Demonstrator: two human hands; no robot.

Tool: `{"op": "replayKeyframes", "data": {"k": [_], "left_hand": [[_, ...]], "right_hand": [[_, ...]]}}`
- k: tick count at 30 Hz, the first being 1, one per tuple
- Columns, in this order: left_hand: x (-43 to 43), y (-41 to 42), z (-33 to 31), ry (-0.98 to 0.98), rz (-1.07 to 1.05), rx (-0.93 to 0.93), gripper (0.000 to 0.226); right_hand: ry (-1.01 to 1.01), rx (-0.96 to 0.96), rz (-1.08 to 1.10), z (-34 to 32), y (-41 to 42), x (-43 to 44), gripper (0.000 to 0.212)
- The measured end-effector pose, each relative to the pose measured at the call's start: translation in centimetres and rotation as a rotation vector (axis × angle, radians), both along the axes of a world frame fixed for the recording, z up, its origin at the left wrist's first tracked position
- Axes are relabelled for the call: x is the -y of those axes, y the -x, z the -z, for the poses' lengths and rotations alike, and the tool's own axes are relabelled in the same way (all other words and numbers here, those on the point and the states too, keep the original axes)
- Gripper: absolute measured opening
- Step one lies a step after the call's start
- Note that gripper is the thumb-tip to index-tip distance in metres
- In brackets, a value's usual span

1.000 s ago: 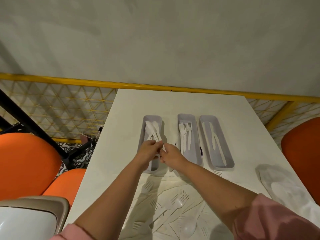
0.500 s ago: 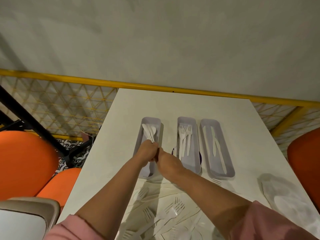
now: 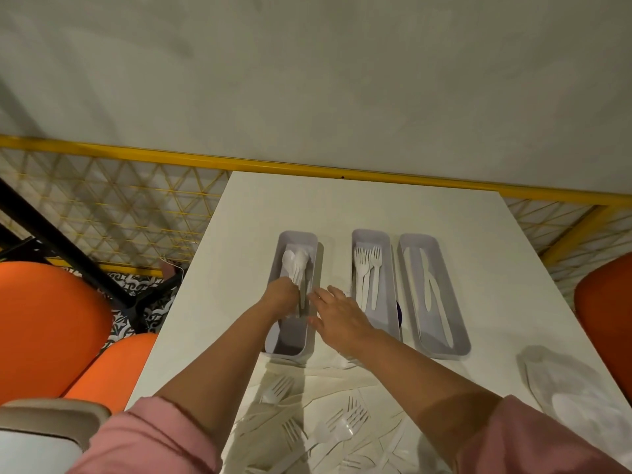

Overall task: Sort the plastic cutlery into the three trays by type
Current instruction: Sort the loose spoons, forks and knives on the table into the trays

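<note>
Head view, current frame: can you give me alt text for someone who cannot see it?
A person's left hand grips white spoons inside the left tray, while the right hand is open beside it. The middle tray holds forks, the right tray knives, and loose forks litter the near table.

**A:** Clothing observed?

**B:** One long-sleeved garment in plain pink cloth. The left sleeve point(image 3: 150, 439) ends well behind the left hand point(image 3: 282, 297), gathered in soft folds.

**A:** And the other side?

**B:** Same pink. The right sleeve point(image 3: 533, 439) stops well back from the right hand point(image 3: 338, 316), and its edge forms a thick rounded fold. Both forearms are bare from sleeve edge to hand. Both hands are bare.
</note>
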State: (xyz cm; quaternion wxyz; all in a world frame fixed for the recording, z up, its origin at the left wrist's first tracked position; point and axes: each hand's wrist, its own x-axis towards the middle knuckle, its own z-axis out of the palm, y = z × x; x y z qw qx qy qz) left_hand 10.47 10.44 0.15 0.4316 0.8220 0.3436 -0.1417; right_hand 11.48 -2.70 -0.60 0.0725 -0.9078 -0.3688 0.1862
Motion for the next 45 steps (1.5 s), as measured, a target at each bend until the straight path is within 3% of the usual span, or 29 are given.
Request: {"op": "replayKeyframes", "data": {"k": [7, 17, 24, 29, 35, 45], "left_hand": [[0.1, -1.2, 1.8, -0.090, 0.083, -0.036, 0.023], [0.6, -1.2, 1.5, -0.185, 0.057, 0.131, 0.025], [0.3, 1.5, 0.4, -0.260, 0.105, 0.388, 0.026], [-0.2, 5.5, -0.6, -0.125, 0.178, 0.541, 0.009], [-0.2, 10.7, 0.8, -0.124, 0.287, 0.464, 0.015], [-1.9, 16.1, 3.2, -0.275, 0.379, 0.190, 0.026]], "right_hand": [[0.029, 0.008, -0.020, 0.8, -0.2, 0.3, 0.058], [0.016, 0.021, -0.030, 0.9, -0.1, 0.5, 0.054], [0.069, 0.032, -0.036, 0.2, 0.0, 0.7, 0.051], [-0.188, 0.006, -0.030, -1.0, 1.1, 1.3, 0.035], [-0.132, -0.128, -0.167, -0.9, 3.6, 3.1, 0.020], [0.072, -0.160, -0.166, 2.0, 5.5, 4.9, 0.031]]}}
